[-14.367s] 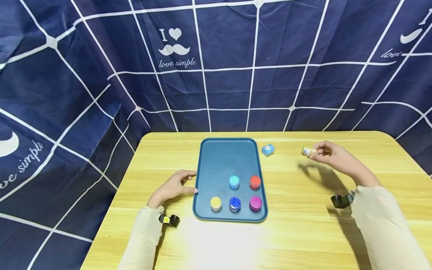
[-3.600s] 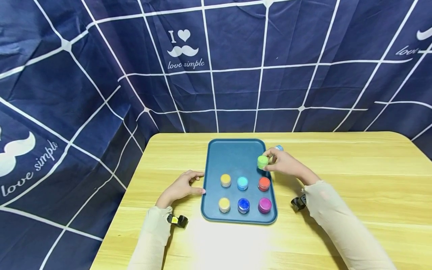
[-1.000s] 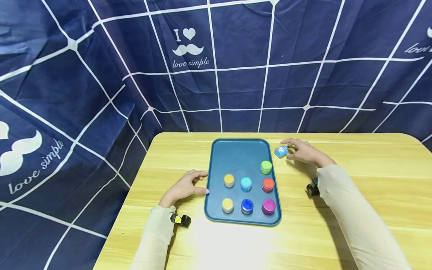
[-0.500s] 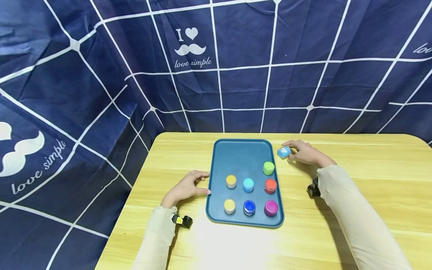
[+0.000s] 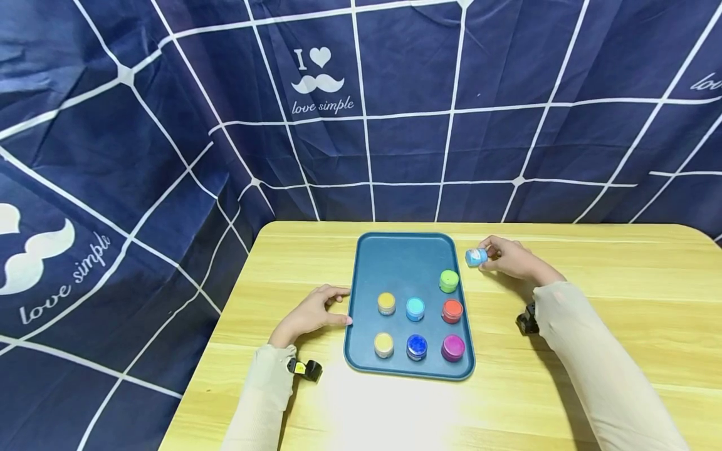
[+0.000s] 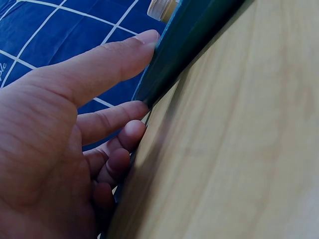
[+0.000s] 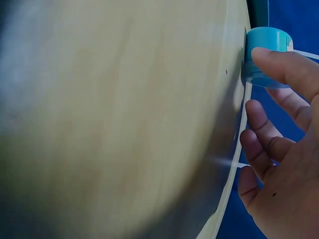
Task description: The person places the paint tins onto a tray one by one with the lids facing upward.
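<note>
Beyond the tray's upper right corner, my right hand (image 5: 510,258) pinches a small light-blue jar (image 5: 476,257) lying on its side. In the right wrist view the thumb presses on the jar (image 7: 266,42) while the other fingers curl below. On the left, my left hand (image 5: 310,314) rests its thumb and index fingertip against the edge of the dark teal tray (image 5: 403,258). Inside the tray stand a green jar (image 5: 449,281), a red jar (image 5: 452,311), a purple jar (image 5: 453,347), a dark-blue jar (image 5: 416,347), a turquoise jar (image 5: 415,309) and two yellowish jars (image 5: 386,303).
The tray sits on a light wooden table (image 5: 592,282). Behind and to the left hangs a navy cloth (image 5: 406,150) with white grid lines. Both wrists carry a small black camera (image 5: 528,319). The green jar stands just inside the tray's right rim.
Over the last second my right fingers have closed on the light-blue jar and turned it slightly. Earlier, the green jar and another yellow jar came into the tray. My left hand stays at the rim.
</note>
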Demonstrator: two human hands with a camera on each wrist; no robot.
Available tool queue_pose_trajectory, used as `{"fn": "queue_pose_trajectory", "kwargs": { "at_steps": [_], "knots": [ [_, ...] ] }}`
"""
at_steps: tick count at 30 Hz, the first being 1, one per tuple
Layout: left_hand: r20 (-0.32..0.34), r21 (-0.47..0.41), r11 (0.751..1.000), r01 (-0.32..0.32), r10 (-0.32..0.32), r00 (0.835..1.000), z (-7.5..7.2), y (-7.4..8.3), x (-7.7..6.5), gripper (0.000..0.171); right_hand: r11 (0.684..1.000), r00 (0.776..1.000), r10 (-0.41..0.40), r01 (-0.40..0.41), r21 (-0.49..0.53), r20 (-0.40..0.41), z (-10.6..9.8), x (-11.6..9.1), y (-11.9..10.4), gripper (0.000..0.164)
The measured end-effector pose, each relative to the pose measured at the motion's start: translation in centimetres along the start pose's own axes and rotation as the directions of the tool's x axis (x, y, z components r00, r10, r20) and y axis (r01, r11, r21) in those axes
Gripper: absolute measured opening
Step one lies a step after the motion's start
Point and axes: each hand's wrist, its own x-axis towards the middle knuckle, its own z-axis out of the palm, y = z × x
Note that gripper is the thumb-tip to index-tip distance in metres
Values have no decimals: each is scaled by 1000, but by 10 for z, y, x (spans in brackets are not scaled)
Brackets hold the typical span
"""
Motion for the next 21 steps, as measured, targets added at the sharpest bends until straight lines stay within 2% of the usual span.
{"fn": "queue_pose_trajectory", "kwargs": {
  "at_steps": [8, 15, 21],
  "knots": [
    [9, -9, 1000, 21, -21, 1000, 1, 2, 0, 65, 996, 1000, -22, 22, 82, -4, -3, -6, -2, 35],
    [7, -6, 1000, 14, -14, 1000, -1, 2, 1, 65, 993, 998, -44, 48, 109, -43, -12, -9, -18, 40],
    [13, -2, 1000, 15, -15, 1000, -1, 4, 0, 64, 986, 998, -59, 61, 155, -21, -11, -10, -31, 42]
  ]
}}
